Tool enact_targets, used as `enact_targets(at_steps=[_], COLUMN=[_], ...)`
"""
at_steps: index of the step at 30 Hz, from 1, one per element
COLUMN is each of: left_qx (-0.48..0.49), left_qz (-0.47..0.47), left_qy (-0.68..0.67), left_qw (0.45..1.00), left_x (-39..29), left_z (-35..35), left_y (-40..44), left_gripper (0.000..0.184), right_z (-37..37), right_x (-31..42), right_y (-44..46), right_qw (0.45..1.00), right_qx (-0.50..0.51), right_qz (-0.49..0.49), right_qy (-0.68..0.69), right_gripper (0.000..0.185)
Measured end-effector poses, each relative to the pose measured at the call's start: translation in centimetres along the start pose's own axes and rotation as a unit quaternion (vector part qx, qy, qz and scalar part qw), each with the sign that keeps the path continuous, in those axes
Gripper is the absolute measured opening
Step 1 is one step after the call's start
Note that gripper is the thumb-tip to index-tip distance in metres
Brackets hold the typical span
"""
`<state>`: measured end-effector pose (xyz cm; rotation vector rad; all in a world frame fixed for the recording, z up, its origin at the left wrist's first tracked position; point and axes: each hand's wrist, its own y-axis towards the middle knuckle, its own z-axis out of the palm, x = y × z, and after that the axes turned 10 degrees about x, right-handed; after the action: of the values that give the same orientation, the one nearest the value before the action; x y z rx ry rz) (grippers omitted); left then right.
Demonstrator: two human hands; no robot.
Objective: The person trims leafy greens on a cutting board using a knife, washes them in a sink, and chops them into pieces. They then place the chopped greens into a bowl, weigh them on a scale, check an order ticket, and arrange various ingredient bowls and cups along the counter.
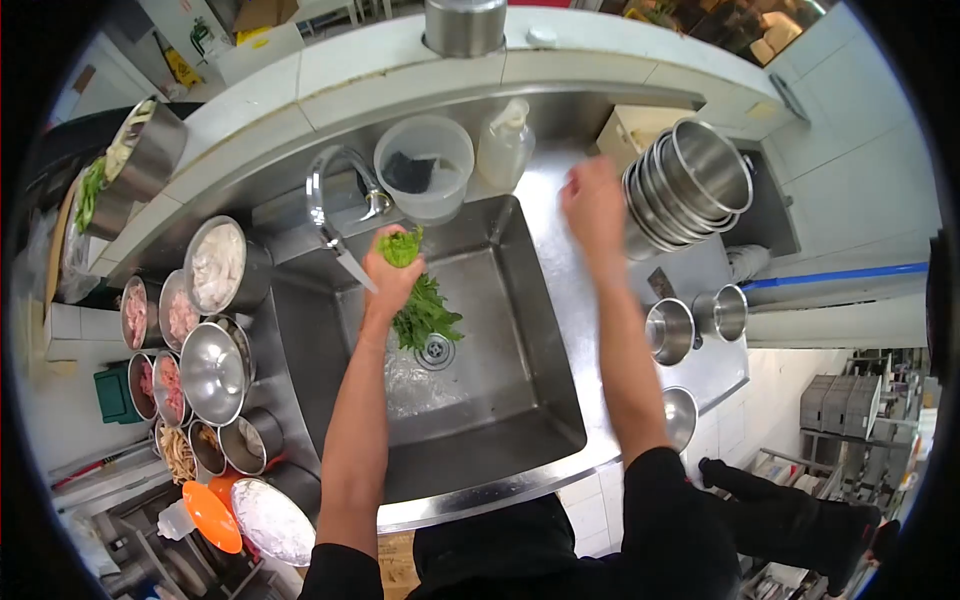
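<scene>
My left hand [390,278] is closed around a bunch of leafy greens [428,318] over the sink [490,400]. Pale green cut ends poke out above the fist, and darker leaves hang below it near the drain. From the tap [318,195], a whitish streak that looks like running water reaches down to that hand. My right hand [592,192] is raised over the metal counter to the right of the sink, near a stack of steel containers [690,180]. Motion blurs its fingers, and I cannot make out whether they hold anything.
A clear plastic tub [425,205] with a dark pad and a pump bottle [506,145] stand behind the sink. Steel pots of raw food [215,265] and a steel bowl [214,372] crowd the left. Small pots [669,330] sit at right; another person's legs [790,510] show lower right.
</scene>
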<state>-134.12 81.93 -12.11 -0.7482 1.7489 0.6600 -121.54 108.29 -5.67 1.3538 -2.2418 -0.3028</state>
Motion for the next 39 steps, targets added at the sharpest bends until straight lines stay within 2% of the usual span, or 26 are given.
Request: enact_targets(at_steps=[1, 3, 4, 5, 7, 8, 10, 13, 16, 18, 19, 20, 21, 22, 23, 24, 26, 27, 29, 30, 31, 32, 33, 35, 37, 39], left_qx=[-0.003, -0.007, -0.014, -0.002, 0.001, -0.034, -0.078, -0.128, -0.213, -0.300, -0.327, -0.334, -0.334, -0.331, -0.331, -0.335, -0.321, -0.323, -0.296, -0.296, -0.284, -0.270, -0.264, -0.196, -0.128, -0.051], left_qz=[0.007, 0.023, 0.028, 0.015, 0.002, 0.043, 0.079, 0.012, 0.037, -0.033, -0.046, -0.044, -0.065, -0.088, -0.095, -0.095, -0.119, -0.120, -0.125, -0.125, -0.107, -0.088, -0.089, -0.063, -0.061, -0.065], left_qy=[0.010, 0.034, 0.035, 0.046, 0.058, 0.049, 0.037, -0.051, -0.071, -0.171, -0.206, -0.201, -0.212, -0.223, -0.228, -0.229, -0.219, -0.219, -0.212, -0.214, -0.200, -0.185, -0.188, -0.178, -0.203, -0.153], left_qw=[1.000, 0.999, 0.999, 0.999, 0.998, 0.997, 0.993, 0.990, 0.974, 0.938, 0.921, 0.920, 0.916, 0.913, 0.911, 0.909, 0.914, 0.913, 0.923, 0.922, 0.932, 0.941, 0.942, 0.962, 0.969, 0.985], left_x=[-0.7, -1.2, -2.0, -2.9, -3.5, -3.1, -2.6, -1.5, 0.6, 3.2, 5.2, 5.5, 5.6, 5.9, 7.1, 7.2, 7.2, 6.9, 6.2, 6.4, 6.6, 6.8, 6.7, 6.5, 5.2, 5.0], left_z=[-0.1, -0.1, -0.3, -0.4, -0.7, -0.8, -1.2, -1.6, -2.2, -2.6, -2.7, -3.2, -3.6, -3.8, -4.0, -4.1, -4.4, -4.5, -4.1, -3.6, -3.1, -2.6, -2.4, -1.3, -0.2, 0.5], left_y=[-0.1, -1.1, -1.9, -3.0, -4.8, -5.4, -6.0, -6.8, -7.0, -7.8, -8.3, -9.0, -10.1, -11.3, -12.2, -12.9, -14.4, -15.0, -15.2, -15.0, -14.6, -14.2, -13.6, -11.7, -9.0, -6.0], left_gripper=[0.035, 0.035, 0.035, 0.036, 0.037, 0.038, 0.038, 0.039, 0.039, 0.038, 0.037, 0.037, 0.037, 0.037, 0.036, 0.036, 0.037, 0.037, 0.037, 0.037, 0.037, 0.037, 0.037, 0.038, 0.041, 0.043], right_z=[-2.8, -7.3, -8.5, -9.0, -9.7, -10.8, -12.4, -12.2, -6.6, -1.7, 3.3, 5.6, 8.1, 9.7, 10.8, 11.5, 12.6, 12.6, 12.0, 11.2, 10.4, 10.2, 10.6, 11.0, 9.9, 7.4], right_x=[-1.2, -2.7, -4.7, -6.5, -11.3, -12.3, -10.9, -5.8, 3.1, 11.0, 13.5, 16.1, 17.7, 18.9, 20.1, 20.9, 22.3, 22.7, 22.8, 23.1, 23.3, 23.3, 23.1, 21.4, 20.2, 22.0], right_y=[3.2, 8.3, 11.0, 13.2, 15.6, 16.2, 17.5, 15.5, 10.1, 3.6, 0.0, -2.9, -5.2, -6.8, -7.7, -7.7, -7.3, -6.8, -4.7, -3.6, -2.4, -1.1, 0.3, 3.0, 4.8, 5.7], right_qw=[0.999, 0.992, 0.990, 0.973, 0.982, 0.983, 0.983, 0.991, 0.995, 0.974, 0.933, 0.862, 0.813, 0.755, 0.641, 0.640, 0.585, 0.584, 0.799, 0.800, 0.820, 0.781, 0.783, 0.715, 0.813, 0.818], right_qx=[-0.019, -0.033, -0.019, 0.021, 0.070, 0.024, -0.019, -0.040, 0.078, 0.147, 0.240, 0.385, 0.469, 0.518, 0.462, 0.465, 0.325, 0.327, 0.339, 0.339, 0.469, 0.565, 0.564, 0.641, 0.505, 0.537], right_qz=[-0.018, 0.020, 0.021, 0.059, 0.058, 0.069, 0.070, 0.034, -0.044, -0.048, 0.038, 0.002, -0.131, -0.087, 0.143, 0.141, 0.254, 0.255, 0.169, 0.169, -0.021, -0.208, -0.202, -0.264, -0.224, -0.183], right_qy=[-0.027, -0.120, -0.140, -0.224, -0.167, -0.169, -0.170, -0.119, 0.043, 0.167, 0.267, 0.329, 0.319, 0.391, 0.597, 0.595, 0.699, 0.698, 0.467, 0.465, 0.328, 0.167, 0.166, 0.092, 0.183, 0.095], right_gripper=[0.012, 0.010, 0.014, 0.022, 0.028, 0.029, 0.029, 0.026, 0.015, 0.013, 0.013, 0.013, 0.012, 0.009, 0.014, 0.014, 0.022, 0.022, 0.028, 0.028, 0.031, 0.034, 0.034, 0.045, 0.047, 0.052])
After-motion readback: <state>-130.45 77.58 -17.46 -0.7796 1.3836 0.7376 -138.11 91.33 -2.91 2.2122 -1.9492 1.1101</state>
